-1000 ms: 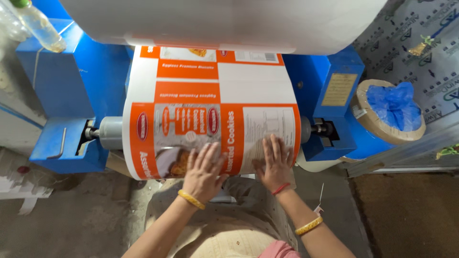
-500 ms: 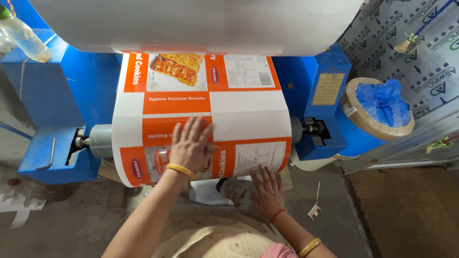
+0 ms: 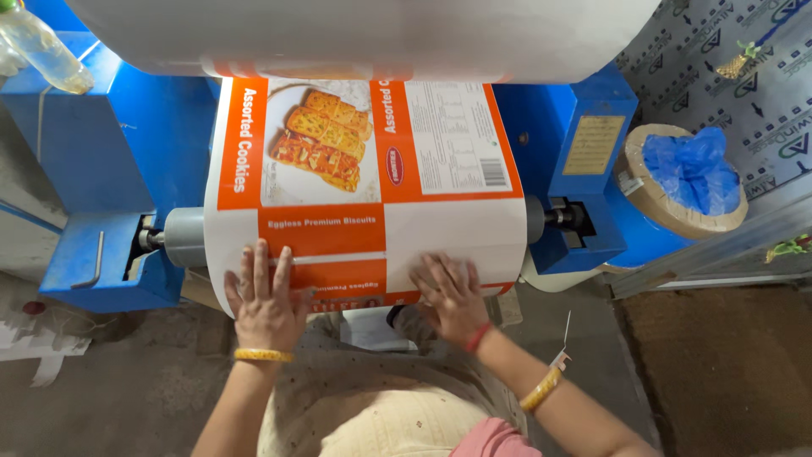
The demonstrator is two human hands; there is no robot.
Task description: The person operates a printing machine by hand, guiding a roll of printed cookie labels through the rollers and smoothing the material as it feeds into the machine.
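Note:
A wide roll of printed orange-and-white packaging film, with a picture of biscuits on it, sits on a grey shaft of a blue machine. My left hand lies flat with spread fingers on the lower left of the roll. My right hand lies flat on the lower right of the roll. Both palms press against the film and neither grips it. A large white roller spans the top, above the film.
A cardboard drum lined with blue plastic stands at the right, against a printed panel. A plastic bottle sits on the machine's top left. The blue right housing carries a label plate. Grey concrete floor lies below.
The printed film has advanced over the roll, bringing the biscuit picture to the front. My left hand moved down and left to the lower edge; my right hand shifted up onto the film.

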